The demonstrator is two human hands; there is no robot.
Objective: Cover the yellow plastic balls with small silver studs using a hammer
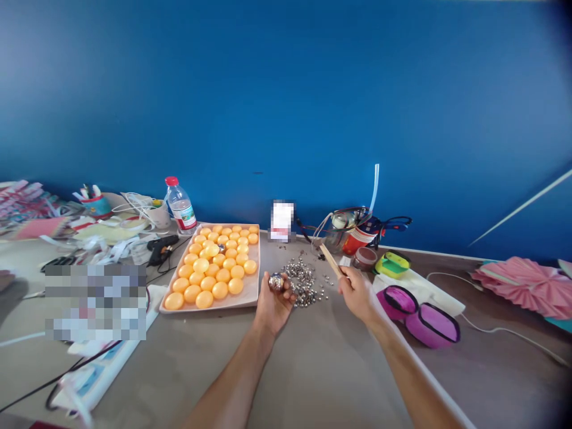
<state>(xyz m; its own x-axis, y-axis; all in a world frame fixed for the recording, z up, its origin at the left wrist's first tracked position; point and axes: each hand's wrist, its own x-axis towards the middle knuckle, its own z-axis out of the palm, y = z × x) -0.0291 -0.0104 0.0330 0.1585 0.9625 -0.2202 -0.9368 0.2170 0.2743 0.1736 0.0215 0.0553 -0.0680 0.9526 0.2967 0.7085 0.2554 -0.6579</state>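
Resting in the fingers of my left hand point(270, 310) is a round ball covered in shiny silver pieces point(276, 281). My right hand point(358, 295) is closed around a flat wooden stick point(330, 261), which points up and to the left. Between my hands, a heap of small silver beads point(302, 283) is spread on the table. Just left of my left hand lies a shallow white tray point(250, 295) with many orange balls point(210, 283) in it. One small silver-covered piece point(221, 248) shows among those balls.
A water bottle point(182, 208) stands behind the tray, near a black glue gun point(161, 250). At left are a power strip point(107, 363) and cables. Right of the beads are a jar point(365, 258), a yellow-green item point(392, 264), purple bands point(431, 325) and pink pleated material point(527, 286).
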